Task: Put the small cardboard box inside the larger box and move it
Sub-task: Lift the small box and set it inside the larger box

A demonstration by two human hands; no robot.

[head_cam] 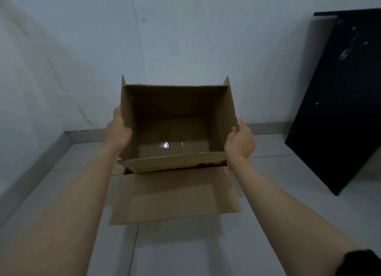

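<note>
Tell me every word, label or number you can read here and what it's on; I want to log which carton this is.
Nothing can be read for certain.
Near front flap of the cardboard box: a short line of dark print at, too small and blurred to read.
Box floor: only a bright glare spot on tape, no text.
Black panel leaning on the wall: pale scuffs, no lettering.
The left hand and right hand hold the box sides; no labels show there.

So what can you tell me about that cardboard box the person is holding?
The cardboard box is plain brown corrugated card, open at the top and tilted toward the camera, so its empty inside shows, with a shiny strip of tape along the bottom seam. One large flap hangs down in front. The left hand and right hand grip its side walls, holding it near a pale wall, apparently above the tiled floor.
</note>
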